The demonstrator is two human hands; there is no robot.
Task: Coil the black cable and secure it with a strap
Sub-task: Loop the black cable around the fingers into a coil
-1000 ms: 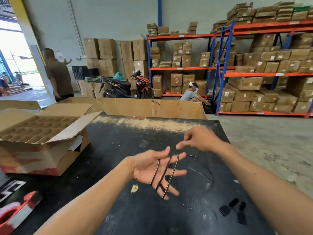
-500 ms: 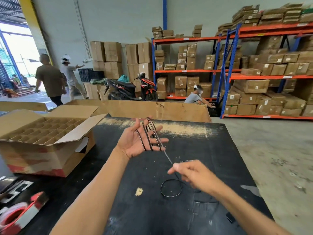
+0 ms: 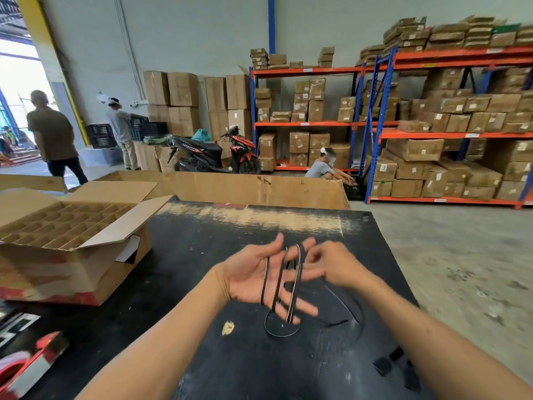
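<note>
The black cable (image 3: 294,280) shows in the head view as several loops wound around the spread left hand (image 3: 253,277), which is held palm up above the black table (image 3: 202,255). The strands cross the palm and fingers from about 12 o'clock down to 6 o'clock, so the coil's long axis runs away from the person and back. The left hand is wide open, fingers splayed, acting as a former and not pinching anything. The right hand (image 3: 334,265) sits just beside the coil at its 3 o'clock, fingers curled close to the top of the outermost loop; it seems to be pinching the free strand, but the motion blur there makes that hard to tell for sure. From the bottom of the coil the slack drops to the table, makes a small ring at 6 o'clock, then trails off towards 4 o'clock under the right forearm. Judging by this, the next wrap depends on the right hand, the nearer one to the loose run, carrying it over the fingertips again. Some small black pieces (image 3: 383,366) lie near the table's 5 o'clock corner, possibly straps. A divided cardboard box (image 3: 72,243) stands at 9 o'clock, well apart.
</note>
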